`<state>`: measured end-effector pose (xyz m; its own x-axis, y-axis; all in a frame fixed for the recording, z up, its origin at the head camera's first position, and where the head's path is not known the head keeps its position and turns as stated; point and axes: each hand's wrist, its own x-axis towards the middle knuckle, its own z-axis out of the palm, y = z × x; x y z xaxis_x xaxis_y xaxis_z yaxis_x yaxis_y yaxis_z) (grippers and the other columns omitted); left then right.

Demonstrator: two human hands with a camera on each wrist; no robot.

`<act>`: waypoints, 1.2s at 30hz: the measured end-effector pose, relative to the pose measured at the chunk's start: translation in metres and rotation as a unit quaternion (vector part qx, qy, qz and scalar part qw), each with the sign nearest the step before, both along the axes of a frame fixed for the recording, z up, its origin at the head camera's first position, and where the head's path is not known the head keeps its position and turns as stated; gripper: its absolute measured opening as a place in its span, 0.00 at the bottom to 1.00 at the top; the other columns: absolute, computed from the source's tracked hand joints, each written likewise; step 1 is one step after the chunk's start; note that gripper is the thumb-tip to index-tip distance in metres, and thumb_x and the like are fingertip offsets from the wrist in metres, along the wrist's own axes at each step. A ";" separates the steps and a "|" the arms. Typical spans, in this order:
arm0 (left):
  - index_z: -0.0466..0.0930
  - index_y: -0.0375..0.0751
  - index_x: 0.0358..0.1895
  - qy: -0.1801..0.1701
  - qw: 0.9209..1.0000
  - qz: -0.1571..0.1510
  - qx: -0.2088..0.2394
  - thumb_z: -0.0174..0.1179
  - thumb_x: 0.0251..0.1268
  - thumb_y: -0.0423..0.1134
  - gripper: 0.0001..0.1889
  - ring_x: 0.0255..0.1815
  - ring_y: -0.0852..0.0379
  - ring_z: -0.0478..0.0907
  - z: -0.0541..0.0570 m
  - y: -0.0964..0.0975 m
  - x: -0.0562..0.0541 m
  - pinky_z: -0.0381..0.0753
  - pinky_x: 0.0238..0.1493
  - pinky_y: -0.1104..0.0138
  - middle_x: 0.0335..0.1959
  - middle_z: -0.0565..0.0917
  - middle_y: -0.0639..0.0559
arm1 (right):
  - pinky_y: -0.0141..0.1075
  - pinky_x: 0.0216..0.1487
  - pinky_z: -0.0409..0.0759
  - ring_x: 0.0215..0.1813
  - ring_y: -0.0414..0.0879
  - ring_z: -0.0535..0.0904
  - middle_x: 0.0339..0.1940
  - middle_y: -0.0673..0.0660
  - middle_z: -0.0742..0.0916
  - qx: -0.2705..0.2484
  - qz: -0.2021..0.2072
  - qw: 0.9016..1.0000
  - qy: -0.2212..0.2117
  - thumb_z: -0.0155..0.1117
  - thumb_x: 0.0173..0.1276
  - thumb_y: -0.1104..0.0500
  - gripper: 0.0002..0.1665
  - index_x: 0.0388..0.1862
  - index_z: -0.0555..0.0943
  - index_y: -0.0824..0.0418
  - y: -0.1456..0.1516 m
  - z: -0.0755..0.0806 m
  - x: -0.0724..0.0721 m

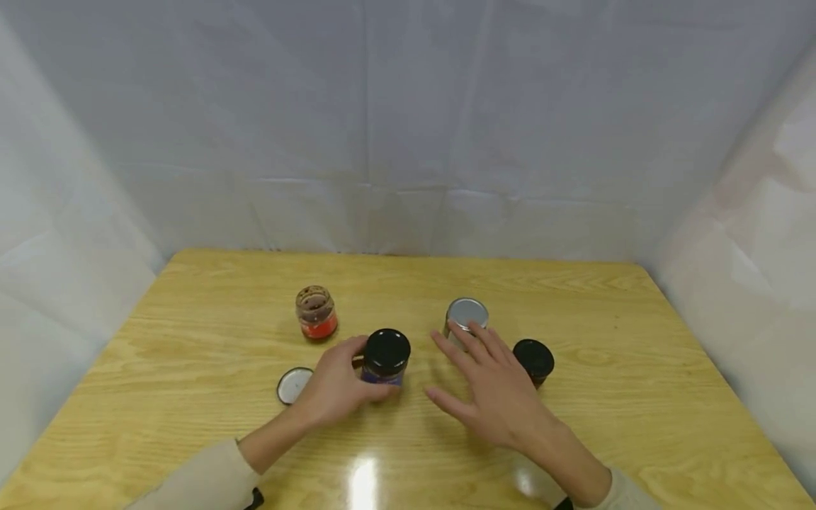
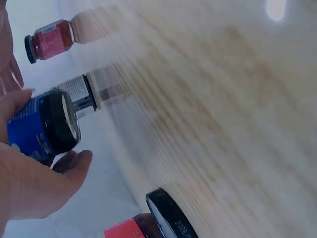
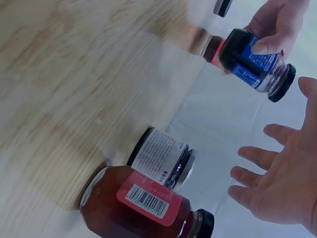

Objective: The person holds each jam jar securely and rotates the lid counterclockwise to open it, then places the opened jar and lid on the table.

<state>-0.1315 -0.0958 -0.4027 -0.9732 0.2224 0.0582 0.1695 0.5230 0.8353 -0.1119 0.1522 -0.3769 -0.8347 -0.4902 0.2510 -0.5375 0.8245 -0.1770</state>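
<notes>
Blue-labelled jar, gripped round its side by the left hand, likely to leave the black lid free; right hand hovers, fingers spread, empty!

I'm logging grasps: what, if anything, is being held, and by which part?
The left hand holds the blue-labelled jar around its body; the right hand holds nothing.

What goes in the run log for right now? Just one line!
left hand: holds capped blue-labelled jar | right hand: spread, holding nothing | uncapped jar: upright | loose lid: lying flat
</notes>
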 end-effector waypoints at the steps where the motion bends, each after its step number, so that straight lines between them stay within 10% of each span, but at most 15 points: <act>1: 0.77 0.43 0.56 0.006 1.000 0.003 0.000 0.77 0.41 0.46 0.34 0.51 0.52 0.77 0.001 0.000 0.002 0.75 0.54 0.54 0.48 0.81 0.54 | 0.52 0.70 0.53 0.74 0.53 0.52 0.74 0.53 0.64 -0.005 0.001 1.000 -0.002 0.45 0.68 0.29 0.41 0.76 0.58 0.43 0.000 0.001 0.000; 21: 0.78 0.48 0.55 0.075 0.996 -0.024 -0.045 0.75 0.42 0.42 0.31 0.48 0.58 0.76 0.016 -0.009 0.020 0.76 0.49 0.57 0.47 0.81 0.57 | 0.54 0.62 0.67 0.70 0.50 0.63 0.71 0.50 0.68 -0.094 0.037 0.994 -0.034 0.49 0.70 0.34 0.36 0.74 0.60 0.41 -0.016 0.018 0.013; 36: 0.79 0.44 0.51 0.194 0.966 -0.052 -0.161 0.76 0.35 0.45 0.32 0.47 0.56 0.74 0.017 -0.008 0.031 0.77 0.49 0.58 0.45 0.79 0.54 | 0.37 0.47 0.78 0.49 0.37 0.76 0.61 0.44 0.75 -0.136 0.042 0.985 -0.094 0.52 0.65 0.30 0.39 0.71 0.66 0.45 -0.040 0.014 0.016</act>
<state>-0.1009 -0.1037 -0.3855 -0.8636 0.3851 0.3256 0.5026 0.7088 0.4949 -0.0956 0.1123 -0.3634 -0.8387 -0.4950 0.2272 -0.5379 0.6877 -0.4876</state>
